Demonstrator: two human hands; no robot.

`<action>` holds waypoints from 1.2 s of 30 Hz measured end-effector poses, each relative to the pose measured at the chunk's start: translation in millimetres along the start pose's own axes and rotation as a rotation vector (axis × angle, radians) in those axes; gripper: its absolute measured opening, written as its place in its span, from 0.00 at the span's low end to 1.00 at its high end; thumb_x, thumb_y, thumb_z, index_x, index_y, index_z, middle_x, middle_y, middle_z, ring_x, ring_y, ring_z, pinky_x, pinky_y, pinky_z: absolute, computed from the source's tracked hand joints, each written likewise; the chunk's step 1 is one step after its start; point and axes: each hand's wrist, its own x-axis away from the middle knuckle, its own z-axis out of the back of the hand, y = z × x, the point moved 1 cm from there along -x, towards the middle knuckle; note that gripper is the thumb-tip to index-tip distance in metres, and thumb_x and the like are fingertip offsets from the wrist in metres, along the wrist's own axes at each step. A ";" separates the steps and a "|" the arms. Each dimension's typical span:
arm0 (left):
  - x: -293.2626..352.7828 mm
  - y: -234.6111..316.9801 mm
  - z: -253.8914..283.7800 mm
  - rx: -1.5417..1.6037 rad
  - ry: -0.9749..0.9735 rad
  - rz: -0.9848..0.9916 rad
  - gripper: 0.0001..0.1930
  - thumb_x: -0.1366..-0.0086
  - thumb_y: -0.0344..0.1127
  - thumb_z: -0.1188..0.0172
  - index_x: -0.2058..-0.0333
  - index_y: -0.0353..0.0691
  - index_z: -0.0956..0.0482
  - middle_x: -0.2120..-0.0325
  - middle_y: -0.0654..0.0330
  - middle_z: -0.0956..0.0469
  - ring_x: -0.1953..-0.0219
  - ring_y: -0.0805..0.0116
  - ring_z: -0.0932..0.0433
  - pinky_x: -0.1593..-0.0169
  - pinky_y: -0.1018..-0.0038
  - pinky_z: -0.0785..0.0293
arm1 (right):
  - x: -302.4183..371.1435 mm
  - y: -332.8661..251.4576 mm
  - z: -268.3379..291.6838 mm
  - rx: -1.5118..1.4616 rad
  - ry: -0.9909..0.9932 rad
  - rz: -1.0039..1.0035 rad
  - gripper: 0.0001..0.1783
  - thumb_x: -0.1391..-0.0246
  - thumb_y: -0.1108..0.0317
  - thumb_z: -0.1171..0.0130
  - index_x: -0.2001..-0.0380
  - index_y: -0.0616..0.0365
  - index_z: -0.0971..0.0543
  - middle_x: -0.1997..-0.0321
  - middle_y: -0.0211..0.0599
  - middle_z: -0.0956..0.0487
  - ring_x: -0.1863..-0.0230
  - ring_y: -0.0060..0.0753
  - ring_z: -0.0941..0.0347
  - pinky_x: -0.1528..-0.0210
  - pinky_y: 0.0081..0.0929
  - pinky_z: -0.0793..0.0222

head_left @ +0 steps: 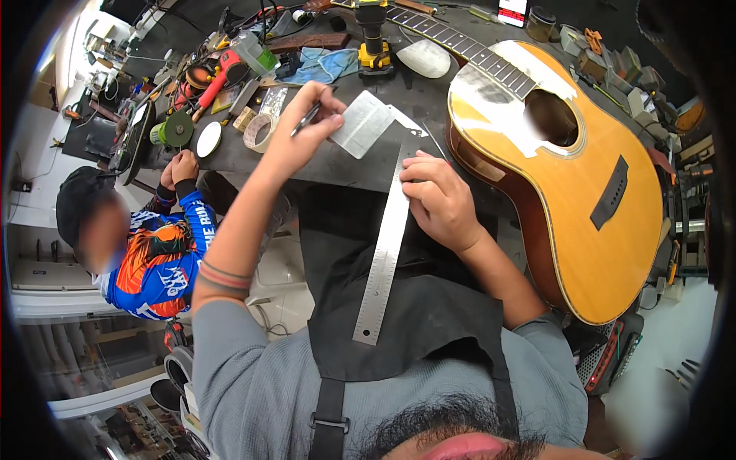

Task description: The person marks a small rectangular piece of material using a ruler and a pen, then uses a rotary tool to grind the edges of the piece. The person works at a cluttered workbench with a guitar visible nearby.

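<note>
My left hand (307, 126) is closed, with a slim dark pen (306, 120) held between its fingers. Its thumb and a fingertip also meet the edge of a thin greyish square sheet (363, 124) above the bench. My right hand (441, 199) grips the upper part of a long steel ruler (386, 261), which slants down over my black apron (445, 314). Just past the ruler's top end lies a small white pointed piece (404, 119), and a thin rod (437, 142) lies near it. To the right rests an acoustic guitar (529, 192) with a dark bridge-shaped piece (610, 193) on its top.
A masking tape roll (259, 133), a white disc (208, 140) and a red power tool (220, 79) sit on the left. Behind are a blue cloth (326, 65), a yellow cordless drill (373, 46) and a pale oval object (424, 59). Another person (157, 245) sits at the left.
</note>
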 end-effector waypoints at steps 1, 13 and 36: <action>8.8 -5.3 -3.4 0.105 0.057 0.064 0.15 0.24 0.24 0.32 0.49 0.44 0.30 0.50 0.60 0.15 0.52 0.74 0.19 0.48 0.73 0.21 | 1.4 2.6 -2.7 0.007 -0.002 -0.008 0.17 0.49 0.82 0.24 0.59 0.55 0.19 0.49 0.35 0.15 0.42 0.49 0.13 0.30 0.53 0.14; 56.3 -49.1 -50.5 0.274 0.299 0.028 0.13 0.23 0.24 0.34 0.48 0.38 0.30 0.53 0.56 0.16 0.58 0.78 0.18 0.52 0.73 0.16 | -6.7 11.3 -21.6 0.182 -0.024 -0.189 0.17 0.51 0.84 0.25 0.63 0.56 0.21 0.50 0.37 0.16 0.43 0.51 0.18 0.43 0.46 0.20; 55.6 -55.3 -31.6 0.095 0.169 0.031 0.09 0.20 0.27 0.33 0.49 0.36 0.26 0.52 0.53 0.11 0.60 0.74 0.14 0.55 0.72 0.14 | -13.0 13.3 -35.7 0.292 -0.121 -0.423 0.13 0.42 0.82 0.27 0.60 0.59 0.22 0.44 0.38 0.18 0.35 0.50 0.20 0.37 0.45 0.20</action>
